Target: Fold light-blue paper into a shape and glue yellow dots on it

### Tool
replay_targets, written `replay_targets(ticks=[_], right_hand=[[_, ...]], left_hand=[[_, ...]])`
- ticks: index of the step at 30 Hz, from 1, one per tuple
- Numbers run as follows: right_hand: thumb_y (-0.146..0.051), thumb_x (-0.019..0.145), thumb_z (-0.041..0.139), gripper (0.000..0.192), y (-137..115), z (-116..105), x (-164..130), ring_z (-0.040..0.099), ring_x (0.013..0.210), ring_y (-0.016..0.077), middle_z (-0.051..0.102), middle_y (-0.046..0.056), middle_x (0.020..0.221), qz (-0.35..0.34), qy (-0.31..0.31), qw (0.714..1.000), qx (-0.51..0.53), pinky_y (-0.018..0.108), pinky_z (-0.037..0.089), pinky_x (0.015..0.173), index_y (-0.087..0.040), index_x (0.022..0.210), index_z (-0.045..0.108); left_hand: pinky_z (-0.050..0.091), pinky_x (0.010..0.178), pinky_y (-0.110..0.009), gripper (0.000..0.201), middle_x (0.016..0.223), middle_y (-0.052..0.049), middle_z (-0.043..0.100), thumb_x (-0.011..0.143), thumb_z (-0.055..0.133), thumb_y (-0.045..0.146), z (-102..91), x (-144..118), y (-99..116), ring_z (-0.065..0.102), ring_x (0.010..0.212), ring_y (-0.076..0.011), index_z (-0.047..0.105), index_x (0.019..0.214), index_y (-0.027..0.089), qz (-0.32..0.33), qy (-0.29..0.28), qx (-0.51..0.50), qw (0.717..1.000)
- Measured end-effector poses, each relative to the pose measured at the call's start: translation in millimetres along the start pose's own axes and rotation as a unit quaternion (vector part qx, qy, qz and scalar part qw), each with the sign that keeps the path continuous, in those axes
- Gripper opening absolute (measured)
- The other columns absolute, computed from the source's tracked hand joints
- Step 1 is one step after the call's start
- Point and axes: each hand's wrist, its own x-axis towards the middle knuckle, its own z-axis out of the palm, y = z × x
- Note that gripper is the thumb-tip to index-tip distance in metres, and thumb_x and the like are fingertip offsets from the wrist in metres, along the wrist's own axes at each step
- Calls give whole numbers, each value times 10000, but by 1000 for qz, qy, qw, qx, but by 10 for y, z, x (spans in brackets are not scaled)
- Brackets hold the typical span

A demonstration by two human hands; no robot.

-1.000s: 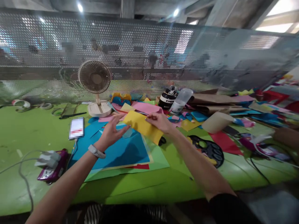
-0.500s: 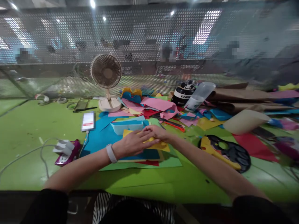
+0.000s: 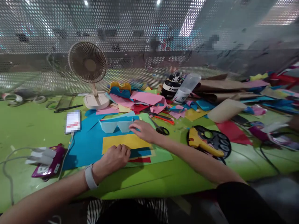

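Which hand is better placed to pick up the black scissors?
The right hand, probably. It rests just beside the scissors, while the left hand lies fisted on the yellow paper, farther away.

Fan (image 3: pixel 88 63) behind paper sheet (image 3: pixel 123 141), scissors (image 3: pixel 161 129) right

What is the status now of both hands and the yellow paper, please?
Left hand fisted, pressing yellow paper flat on blue sheet. Right hand open at paper's far edge, touching folded light-blue piece. Scissors beside right hand.
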Motion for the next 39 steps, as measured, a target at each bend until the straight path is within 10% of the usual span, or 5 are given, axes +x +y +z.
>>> replay_targets(ticks=[5, 13, 23, 34, 39], right_hand=[[-441, 884, 625, 326, -54, 12, -377, 606, 952, 237, 664, 124, 1025, -202, -41, 966, -156, 364, 479, 831, -150, 1028, 654], [-366, 936, 572, 224, -36, 219, -557, 586, 879, 191, 663, 64, 898, -130, -4, 989, -73, 310, 447, 785, -179, 834, 641], [-402, 912, 605, 267, -44, 177, -597, 526, 811, 176, 589, 42, 823, -50, -14, 997, -63, 306, 399, 730, -177, 775, 653], [-396, 980, 482, 325, -43, 229, -447, 529, 830, 192, 624, 59, 828, -105, 3, 980, -167, 326, 355, 741, -173, 816, 653], [-432, 974, 479, 353, -16, 206, -432, 533, 811, 183, 622, 49, 805, -80, -11, 987, -141, 314, 365, 729, -172, 804, 647]], left_hand=[[475, 578, -289, 133, 824, -74, 679, 884, 519, 62, 17, -72, -160, 648, 740, -206, 622, 928, 135, -24, -26, -93, 995], [502, 761, -270, 156, 878, -42, 702, 904, 589, 273, 195, -57, -350, 642, 864, -174, 689, 811, 197, -158, 30, -407, 899], [449, 676, -254, 202, 782, -1, 655, 896, 586, 353, 223, -143, -462, 606, 748, -145, 673, 784, 210, -206, -6, -471, 858], [412, 765, -350, 181, 865, -53, 683, 905, 551, 294, 115, -153, -533, 620, 872, -223, 640, 790, 186, -228, -2, -334, 914], [426, 673, -281, 198, 800, -22, 668, 897, 553, 325, 174, -172, -546, 612, 772, -171, 630, 764, 199, -232, -12, -402, 885]])
